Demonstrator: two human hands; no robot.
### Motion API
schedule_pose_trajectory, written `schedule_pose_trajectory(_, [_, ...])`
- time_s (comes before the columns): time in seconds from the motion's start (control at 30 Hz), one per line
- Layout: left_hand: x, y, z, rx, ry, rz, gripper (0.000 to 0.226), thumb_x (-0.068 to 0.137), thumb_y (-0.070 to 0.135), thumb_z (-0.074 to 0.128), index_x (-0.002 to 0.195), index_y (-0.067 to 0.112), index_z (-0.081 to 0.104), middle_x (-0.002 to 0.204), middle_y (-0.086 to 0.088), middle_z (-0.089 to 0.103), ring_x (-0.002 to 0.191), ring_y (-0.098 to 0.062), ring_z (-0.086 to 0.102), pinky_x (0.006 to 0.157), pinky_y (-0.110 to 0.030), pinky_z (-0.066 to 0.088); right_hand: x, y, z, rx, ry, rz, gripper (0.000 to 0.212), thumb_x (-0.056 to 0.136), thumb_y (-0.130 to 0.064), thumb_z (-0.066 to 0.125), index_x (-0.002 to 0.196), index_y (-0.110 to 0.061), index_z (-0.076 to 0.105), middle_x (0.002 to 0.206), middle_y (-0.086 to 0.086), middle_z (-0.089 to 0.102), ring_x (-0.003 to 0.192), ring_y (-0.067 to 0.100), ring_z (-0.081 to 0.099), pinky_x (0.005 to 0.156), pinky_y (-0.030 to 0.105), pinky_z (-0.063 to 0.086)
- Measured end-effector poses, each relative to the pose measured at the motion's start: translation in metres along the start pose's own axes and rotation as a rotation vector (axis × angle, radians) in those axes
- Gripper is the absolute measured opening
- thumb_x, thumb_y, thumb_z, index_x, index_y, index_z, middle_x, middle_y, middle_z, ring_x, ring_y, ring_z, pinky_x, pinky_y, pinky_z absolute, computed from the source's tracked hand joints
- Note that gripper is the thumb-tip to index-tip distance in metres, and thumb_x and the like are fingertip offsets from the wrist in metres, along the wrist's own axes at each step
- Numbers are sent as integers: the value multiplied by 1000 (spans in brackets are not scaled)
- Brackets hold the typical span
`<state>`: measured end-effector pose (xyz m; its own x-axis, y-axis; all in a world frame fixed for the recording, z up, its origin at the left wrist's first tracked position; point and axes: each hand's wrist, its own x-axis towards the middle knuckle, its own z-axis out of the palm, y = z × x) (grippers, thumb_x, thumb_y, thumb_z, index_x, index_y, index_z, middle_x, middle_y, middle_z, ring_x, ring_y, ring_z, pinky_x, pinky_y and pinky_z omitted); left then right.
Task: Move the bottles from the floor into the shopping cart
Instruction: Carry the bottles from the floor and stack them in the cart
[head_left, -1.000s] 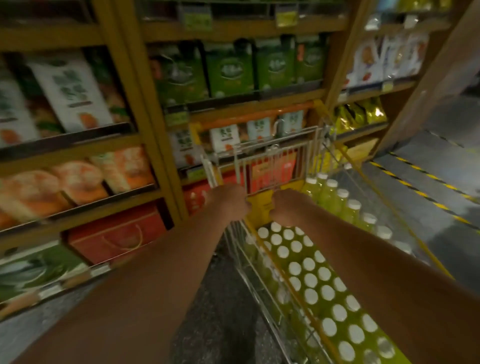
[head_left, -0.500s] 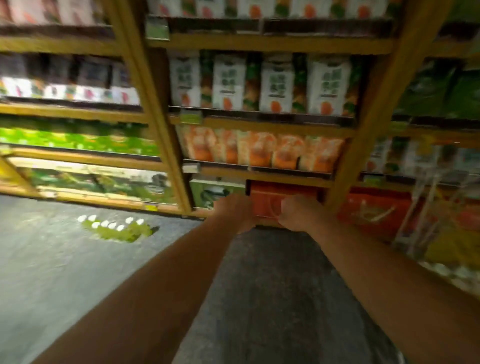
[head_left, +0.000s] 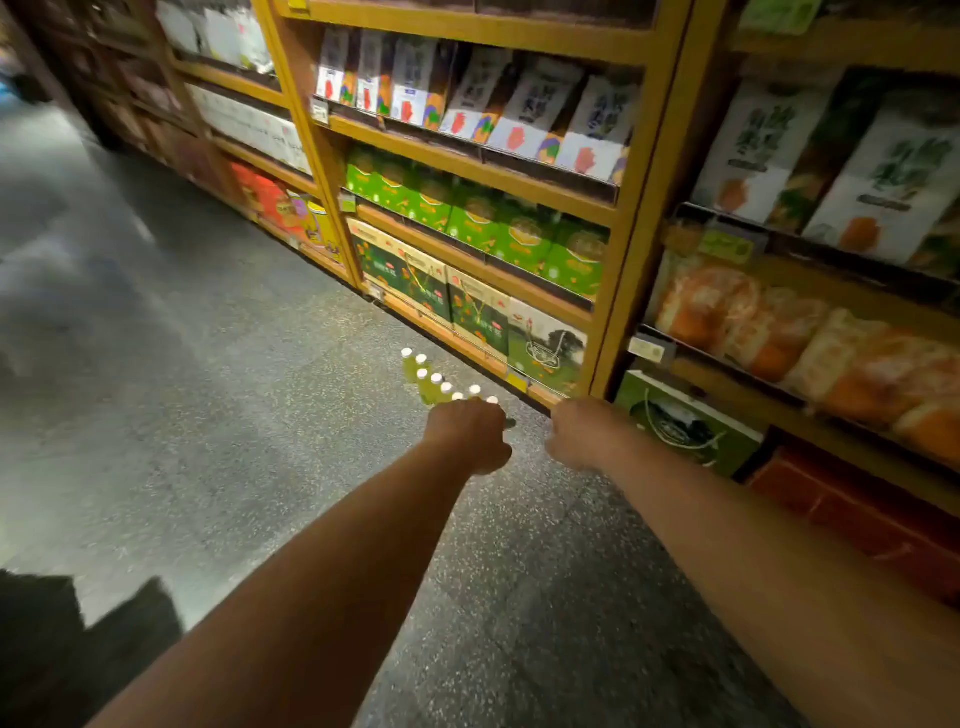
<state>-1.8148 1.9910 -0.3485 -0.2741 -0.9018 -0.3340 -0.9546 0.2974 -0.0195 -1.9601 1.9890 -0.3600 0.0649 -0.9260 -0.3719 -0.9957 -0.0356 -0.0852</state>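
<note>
Several green bottles (head_left: 429, 385) with white caps stand in a cluster on the speckled grey floor, close to the foot of the wooden shelf. Both my arms stretch forward and down toward them. My left hand (head_left: 468, 436) hovers just in front of the cluster, covers its near end, and holds nothing; its fingers look loosely bent. A little to the right and apart from the bottles, my right hand (head_left: 582, 434) is blurred and holds nothing. The shopping cart is out of view.
A tall wooden shelf unit (head_left: 639, 218) stocked with green, white and orange boxes and bags runs along the right and far side. The grey floor (head_left: 234, 405) stretches off to the left. A dark shape (head_left: 78, 639) sits at the lower left corner.
The view has swung left, away from the cart with its bottles, to the bottles on the floor. Both hands left the cart and now reach out near the floor cluster.
</note>
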Motion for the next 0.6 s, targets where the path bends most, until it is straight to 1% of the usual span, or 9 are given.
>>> schedule_pose_trajectory(0.03, [8, -13, -2, -8, -8, -34, 39, 93, 37, 49, 127, 21, 55, 126, -4, 57, 116, -24, 55, 87, -32, 45, 17, -8, -5, -21, 1, -29, 30, 92, -32, 50, 115, -14, 56, 117, 8, 59, 104, 26, 58, 81, 32, 46])
schedule_pose_trajectory(0.1, [26, -41, -8, -27, -7, -85, 37, 93, 37, 50, 126, 20, 56, 123, -4, 58, 113, -24, 57, 84, -31, 44, 52, -22, -15, -53, -8, -69, 34, 92, -34, 50, 119, -14, 55, 121, 7, 57, 108, 26, 57, 82, 32, 45])
schedule_pose_trajectory(0.2, [56, -78, -11, -53, -10, -133, 37, 93, 38, 49, 125, 21, 56, 119, -3, 60, 110, -23, 58, 80, -30, 43, 101, -45, -24, -63, -23, -110, 33, 92, -35, 51, 118, -15, 55, 123, 6, 58, 110, 27, 57, 81, 31, 43])
schedule_pose_trajectory(0.3, [99, -113, -9, -49, -37, -136, 36, 93, 37, 49, 124, 20, 57, 116, -3, 61, 107, -23, 59, 79, -30, 43, 155, -65, -27, -81, -22, -134, 33, 92, -38, 50, 115, -15, 56, 120, 6, 58, 109, 28, 57, 76, 31, 40])
schedule_pose_trajectory(0.4, [156, -149, -4, -48, -55, -88, 36, 93, 37, 50, 123, 19, 57, 116, -4, 61, 106, -24, 59, 76, -30, 42, 214, -80, -23, -68, -39, -102, 33, 93, -38, 50, 115, -14, 56, 120, 7, 59, 108, 28, 58, 73, 31, 40])
schedule_pose_trajectory(0.5, [217, -178, 0, -29, -99, -9, 36, 94, 36, 49, 123, 18, 57, 120, -5, 60, 110, -25, 58, 81, -33, 46, 269, -88, -19, -34, -76, -26, 32, 93, -36, 50, 115, -14, 57, 120, 8, 59, 108, 29, 57, 75, 33, 41])
schedule_pose_trajectory(0.6, [276, -196, 4, 18, -125, 92, 35, 93, 35, 50, 121, 16, 58, 120, -5, 60, 109, -26, 59, 80, -33, 46, 320, -88, -14, 42, -84, 60, 29, 91, -33, 51, 113, -16, 58, 117, 7, 60, 106, 29, 58, 77, 33, 44])
